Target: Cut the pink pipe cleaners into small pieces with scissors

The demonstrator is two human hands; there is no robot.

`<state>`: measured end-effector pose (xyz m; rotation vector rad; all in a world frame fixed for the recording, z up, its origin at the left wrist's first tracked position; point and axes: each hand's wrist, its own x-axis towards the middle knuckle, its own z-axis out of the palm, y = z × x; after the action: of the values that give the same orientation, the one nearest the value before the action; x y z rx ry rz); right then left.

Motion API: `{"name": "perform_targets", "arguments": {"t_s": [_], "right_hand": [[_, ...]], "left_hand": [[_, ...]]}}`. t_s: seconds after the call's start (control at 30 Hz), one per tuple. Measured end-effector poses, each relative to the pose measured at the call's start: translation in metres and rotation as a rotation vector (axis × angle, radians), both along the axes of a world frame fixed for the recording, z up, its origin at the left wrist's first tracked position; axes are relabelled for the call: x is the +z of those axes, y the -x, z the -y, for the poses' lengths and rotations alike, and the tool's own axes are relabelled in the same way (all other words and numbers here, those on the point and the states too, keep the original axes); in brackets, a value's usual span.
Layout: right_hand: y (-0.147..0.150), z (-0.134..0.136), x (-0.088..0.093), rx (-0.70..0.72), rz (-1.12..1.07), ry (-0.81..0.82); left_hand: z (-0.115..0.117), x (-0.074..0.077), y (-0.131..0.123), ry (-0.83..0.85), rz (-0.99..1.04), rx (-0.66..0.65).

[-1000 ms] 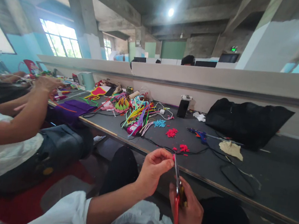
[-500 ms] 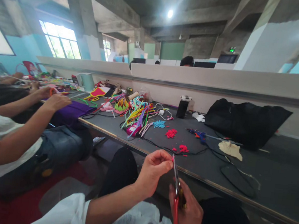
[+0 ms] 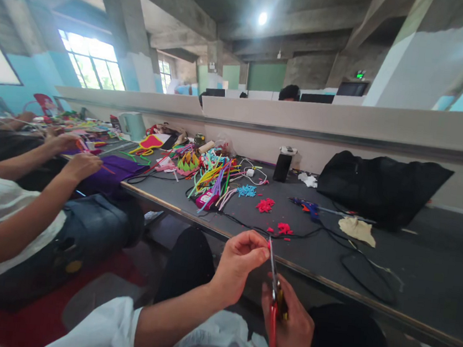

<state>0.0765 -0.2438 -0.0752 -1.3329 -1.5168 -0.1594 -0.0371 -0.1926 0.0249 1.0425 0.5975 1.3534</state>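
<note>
My left hand point(image 3: 240, 263) is raised in front of the table edge, its fingers pinched on a tiny red piece point(image 3: 268, 245). My right hand point(image 3: 291, 329) grips red-handled scissors point(image 3: 274, 298) just below and to the right. The scissor blades point up and touch the pinched piece. Small red cut bits point(image 3: 284, 229) lie on the dark table point(image 3: 412, 272) just beyond my hands, and a second red cluster point(image 3: 266, 205) lies farther back.
A pile of coloured pipe cleaners point(image 3: 210, 174), a blue glue gun point(image 3: 307, 206) with black cables, a tan cloth point(image 3: 358, 229), a black bag point(image 3: 380, 187) and a dark bottle point(image 3: 283, 165) sit on the table. A person in white point(image 3: 5, 214) works on purple material point(image 3: 110, 171) at left.
My hands have stayed almost still, the scissors at the red piece. The person at left lowered both hands from chest height down onto the purple material.
</note>
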Motion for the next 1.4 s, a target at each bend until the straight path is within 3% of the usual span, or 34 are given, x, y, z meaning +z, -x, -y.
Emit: {"name": "perform_targets", "arguments": {"t_s": [0.27,0.43,0.57,0.7,0.87,1.03,1.23,1.4], "right_hand": [[-0.001,0.002,0.001,0.007,-0.078,0.049],[-0.005,0.006,0.010,-0.059,-0.319,0.213],[-0.011,0.005,0.024,-0.011,-0.475,0.270],[-0.014,-0.002,0.030,0.016,-0.454,0.286],[-0.012,-0.011,0.018,0.011,-0.380,0.276],[-0.013,-0.016,0.018,0.032,-0.422,0.296],[-0.012,-0.017,0.023,0.110,-0.496,0.385],[-0.010,-0.019,0.015,0.161,-0.599,0.434]], "left_hand": [[-0.001,-0.001,0.001,-0.001,-0.017,-0.007],[-0.003,-0.005,0.003,0.008,-0.036,-0.018],[-0.009,-0.012,0.004,-0.026,-0.201,0.032],[-0.016,-0.019,0.006,-0.231,-0.562,0.204],[-0.023,-0.027,0.008,-0.663,-0.915,0.415],[-0.020,-0.040,0.009,-1.073,-1.143,0.388],[-0.018,-0.050,0.012,-1.087,-1.246,0.328],[-0.019,-0.061,0.014,-1.073,-1.259,0.293]]}}
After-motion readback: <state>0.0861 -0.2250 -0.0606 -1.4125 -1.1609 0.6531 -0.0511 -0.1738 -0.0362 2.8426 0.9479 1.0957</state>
